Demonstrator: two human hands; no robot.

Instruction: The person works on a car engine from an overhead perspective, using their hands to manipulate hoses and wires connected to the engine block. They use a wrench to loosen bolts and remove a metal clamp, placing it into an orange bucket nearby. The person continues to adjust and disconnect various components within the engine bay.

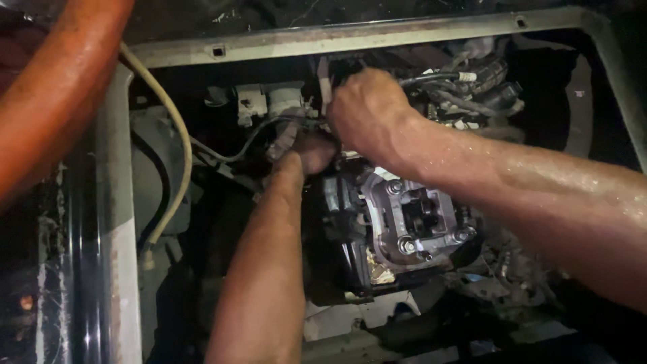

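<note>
Presently, your right hand point(367, 111) curls shut on the wiring point(472, 84) above the open cylinder head point(418, 219), left hand point(306, 152) beside — grip unclear — a tug could tear connectors.

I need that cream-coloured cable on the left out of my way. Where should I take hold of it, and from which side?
Probably best on the cream cable's bare outer bend, coming from above. There it arcs free over the dark gap beside the grey frame rail, so fingers can close round it; its lower end runs down among dim parts.
</note>
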